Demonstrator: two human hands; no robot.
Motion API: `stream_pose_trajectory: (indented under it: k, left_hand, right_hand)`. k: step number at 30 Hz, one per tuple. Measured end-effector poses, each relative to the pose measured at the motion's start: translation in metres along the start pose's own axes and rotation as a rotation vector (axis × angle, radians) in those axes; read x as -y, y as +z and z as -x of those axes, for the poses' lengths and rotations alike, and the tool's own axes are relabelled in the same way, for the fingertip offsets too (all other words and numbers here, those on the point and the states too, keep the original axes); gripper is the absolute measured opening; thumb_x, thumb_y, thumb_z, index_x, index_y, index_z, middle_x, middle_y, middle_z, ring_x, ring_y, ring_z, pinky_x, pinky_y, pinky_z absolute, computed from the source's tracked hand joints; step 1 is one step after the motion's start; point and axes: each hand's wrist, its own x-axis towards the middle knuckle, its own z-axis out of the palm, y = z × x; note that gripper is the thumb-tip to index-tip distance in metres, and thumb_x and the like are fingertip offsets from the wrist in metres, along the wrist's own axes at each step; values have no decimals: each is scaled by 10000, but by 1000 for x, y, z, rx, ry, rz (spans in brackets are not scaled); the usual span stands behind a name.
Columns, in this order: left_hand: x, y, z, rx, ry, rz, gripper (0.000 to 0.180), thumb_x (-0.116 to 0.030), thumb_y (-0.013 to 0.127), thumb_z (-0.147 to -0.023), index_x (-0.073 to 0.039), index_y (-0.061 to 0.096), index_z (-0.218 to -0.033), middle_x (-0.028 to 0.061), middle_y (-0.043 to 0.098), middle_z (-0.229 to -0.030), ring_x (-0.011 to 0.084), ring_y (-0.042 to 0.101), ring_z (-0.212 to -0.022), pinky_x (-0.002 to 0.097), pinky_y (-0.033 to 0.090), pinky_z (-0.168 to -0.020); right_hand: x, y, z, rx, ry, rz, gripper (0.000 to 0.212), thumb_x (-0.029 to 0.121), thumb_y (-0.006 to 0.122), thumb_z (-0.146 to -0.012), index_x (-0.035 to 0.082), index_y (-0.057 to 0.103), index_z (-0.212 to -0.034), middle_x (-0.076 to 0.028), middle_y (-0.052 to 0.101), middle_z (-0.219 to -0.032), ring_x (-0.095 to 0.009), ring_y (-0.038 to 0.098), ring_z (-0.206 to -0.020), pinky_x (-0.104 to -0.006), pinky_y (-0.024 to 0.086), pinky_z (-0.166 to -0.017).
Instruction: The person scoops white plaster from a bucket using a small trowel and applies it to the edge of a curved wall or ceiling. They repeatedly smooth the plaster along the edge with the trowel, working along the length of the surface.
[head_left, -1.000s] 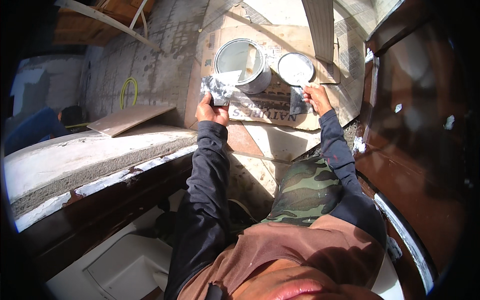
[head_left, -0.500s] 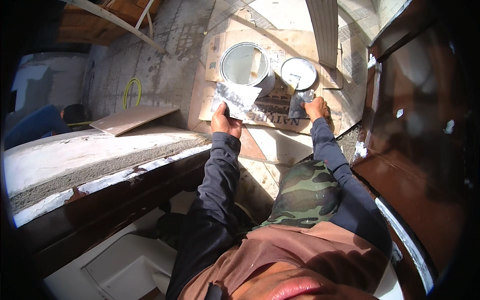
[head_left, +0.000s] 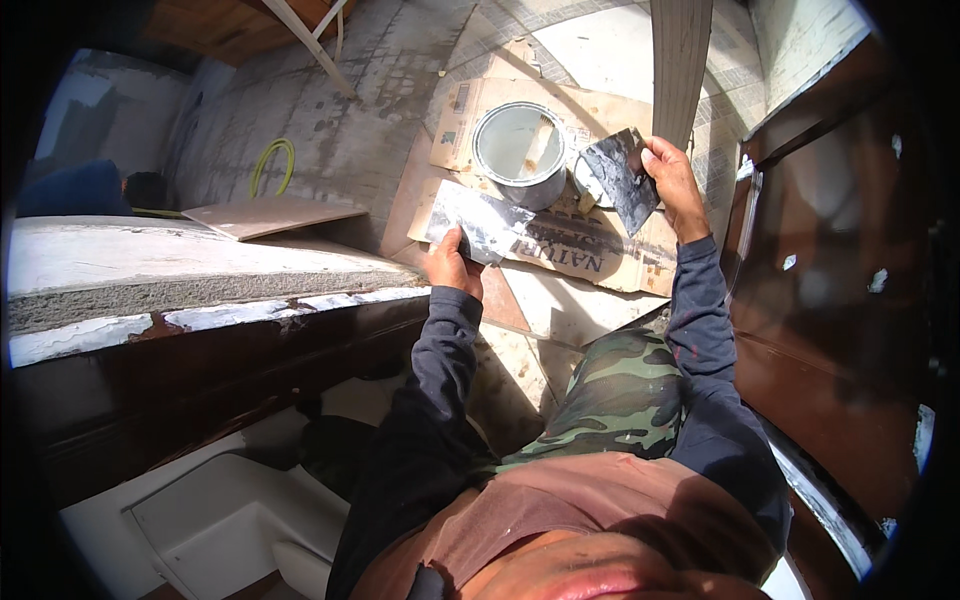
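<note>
My left hand (head_left: 452,266) grips a wide flat metal blade (head_left: 478,220) smeared with grey filler, held out flat in front of me. My right hand (head_left: 675,180) holds a second, darker putty knife (head_left: 620,175) tilted up beside the open white bucket (head_left: 520,150). The bucket stands on flattened brown cardboard (head_left: 600,250), with a stick lying inside it. Its round lid (head_left: 585,180) is mostly hidden behind the right-hand knife. Both forearms are in dark blue sleeves.
A dark brown varnished wooden surface (head_left: 830,330) curves along the right. A pale concrete ledge (head_left: 180,280) runs across the left, with a board (head_left: 270,215) and a yellow hose (head_left: 270,165) beyond. A long plank (head_left: 680,60) leans at the top. A white moulded shape (head_left: 220,520) lies lower left.
My right hand has lifted its knife up and away from the cardboard toward the bucket. My left hand with the wide blade has drawn back slightly toward me.
</note>
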Motion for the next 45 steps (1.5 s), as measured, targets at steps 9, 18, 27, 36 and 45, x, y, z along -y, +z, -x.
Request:
stream_pose_trajectory:
  k: [9, 18, 27, 36, 45]
  left_hand:
    - [17, -32, 30, -10, 47, 19, 289, -82, 596, -935, -22, 574, -1217, 83, 681, -1030, 214, 704, -857, 405, 626, -722]
    - [21, -48, 34, -24, -1, 74, 308, -55, 587, -898, 0, 578, -1201, 85, 684, -1010, 218, 706, -862, 392, 618, -719]
    - [32, -58, 17, -57, 112, 188, 258, -54, 645, -854, 46, 604, -1088, 127, 688, -998, 230, 681, -857, 350, 552, -776]
    - [36, -51, 7, -139, 66, 73, 234, -39, 572, -875, 30, 637, -1090, 100, 703, -956, 232, 707, -843, 356, 576, -780]
    - [22, -34, 22, -344, 185, -194, 309, -172, 676, -797, 10, 703, -1045, 139, 744, -915, 254, 710, -850, 362, 545, -787]
  right_hand:
    - [40, 173, -115, 560, -322, 1662, 264, 164, 593, -867, 20, 748, -1025, -243, 719, -1103, -381, 719, -996, -452, 561, -869]
    - [33, 166, -122, 532, -52, 1781, 319, 136, 675, -820, -7, 737, -1098, -199, 725, -1153, -337, 699, -1104, -442, 563, -887]
    - [45, 173, -115, 478, -281, 1826, 248, 94, 633, -823, -2, 759, -1014, -236, 734, -1058, -355, 721, -1027, -440, 579, -859]
    - [21, 131, -134, 630, -776, 1824, 177, 167, 660, -765, 19, 705, -850, -224, 722, -867, -396, 723, -827, -484, 581, -749]
    - [24, 169, -162, 628, -683, 1970, 209, 171, 609, -840, 28, 729, -933, -223, 732, -950, -378, 720, -929, -480, 564, -824]
